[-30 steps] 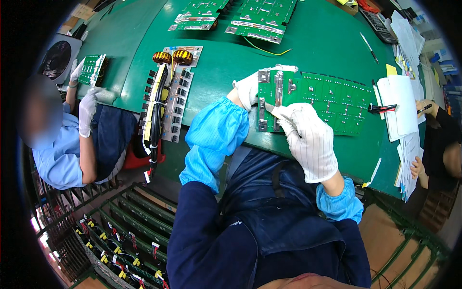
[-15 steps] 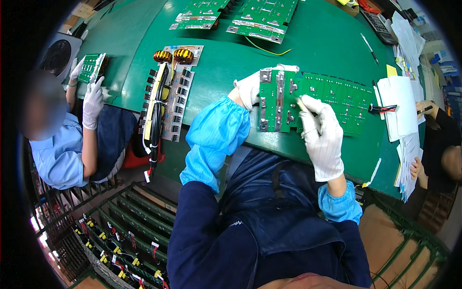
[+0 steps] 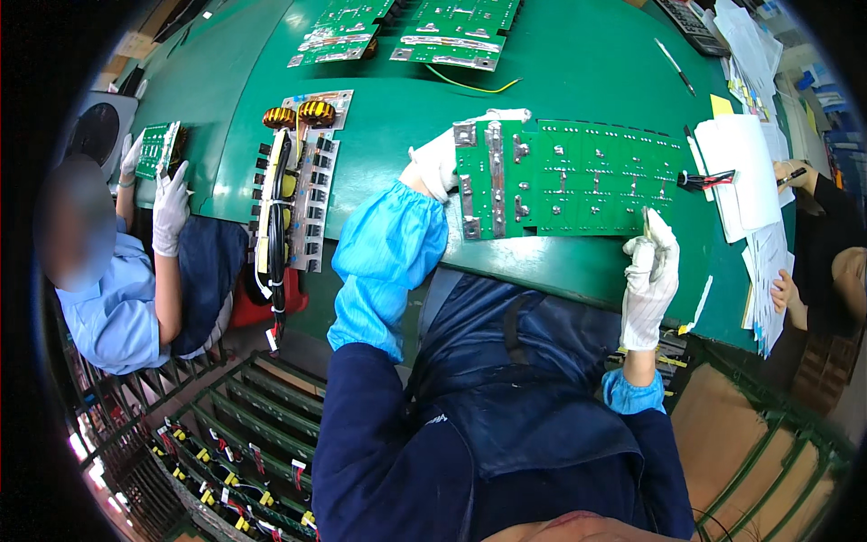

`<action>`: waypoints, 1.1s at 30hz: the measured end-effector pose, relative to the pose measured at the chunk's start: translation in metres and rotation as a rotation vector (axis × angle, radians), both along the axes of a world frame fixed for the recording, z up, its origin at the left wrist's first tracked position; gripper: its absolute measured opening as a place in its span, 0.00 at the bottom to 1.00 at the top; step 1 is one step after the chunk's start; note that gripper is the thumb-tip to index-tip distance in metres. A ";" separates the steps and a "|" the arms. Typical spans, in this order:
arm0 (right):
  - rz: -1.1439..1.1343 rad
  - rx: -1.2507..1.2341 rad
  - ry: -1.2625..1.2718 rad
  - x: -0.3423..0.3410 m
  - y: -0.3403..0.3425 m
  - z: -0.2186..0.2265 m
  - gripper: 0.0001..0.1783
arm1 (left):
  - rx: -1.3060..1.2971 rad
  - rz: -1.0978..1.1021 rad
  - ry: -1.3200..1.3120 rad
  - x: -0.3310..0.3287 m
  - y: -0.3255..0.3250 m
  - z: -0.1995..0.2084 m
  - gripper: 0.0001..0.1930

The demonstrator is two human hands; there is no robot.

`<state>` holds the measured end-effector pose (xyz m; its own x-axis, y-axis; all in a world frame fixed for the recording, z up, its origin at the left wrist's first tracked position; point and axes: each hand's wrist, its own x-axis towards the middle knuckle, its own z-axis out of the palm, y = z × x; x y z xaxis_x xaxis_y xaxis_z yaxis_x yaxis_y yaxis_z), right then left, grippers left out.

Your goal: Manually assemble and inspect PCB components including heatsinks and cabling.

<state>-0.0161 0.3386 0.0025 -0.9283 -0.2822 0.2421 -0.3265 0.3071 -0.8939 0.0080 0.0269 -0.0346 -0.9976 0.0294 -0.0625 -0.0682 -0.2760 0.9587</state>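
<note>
A long green circuit board (image 3: 587, 194) is tilted solder side up in front of me, with silvery solder strips near its left end. Gloved in white, my left hand (image 3: 436, 164) grips that left end, its fingers partly hidden behind the board. My right hand (image 3: 652, 275), also gloved, is closed in a pinch at the lower right edge of the board. Between its fingertips is a slim pale tool (image 3: 645, 221), its tip close to the board; its exact kind is too small to tell. Red and black wires (image 3: 709, 179) stick out from the board's right end.
A component-side-up board (image 3: 312, 194) with ring coils and cables lies left on the green table (image 3: 379, 117). More boards (image 3: 452, 36) are at the back. Papers (image 3: 741, 172) and a pen (image 3: 675, 65) lie right. A co-worker (image 3: 117, 271) holds a board; another person's hands (image 3: 786, 294) touch the papers.
My right hand has moved right and down along the board, from near its left part to the lower right edge. The view has shifted slightly; my left hand keeps its grip.
</note>
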 end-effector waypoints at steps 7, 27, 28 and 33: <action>-0.163 0.036 -0.032 -0.012 0.029 -0.008 0.25 | -0.043 0.025 0.022 -0.003 -0.003 -0.012 0.23; -0.146 -0.102 -0.397 -0.016 0.057 0.006 0.27 | -0.655 0.167 0.030 -0.090 -0.051 -0.045 0.21; -0.116 -0.205 -0.405 -0.011 0.052 0.005 0.18 | -0.662 0.158 0.035 -0.090 -0.042 -0.044 0.21; 0.049 0.191 0.068 -0.007 0.011 0.011 0.17 | -0.747 0.180 0.016 -0.085 -0.056 -0.038 0.21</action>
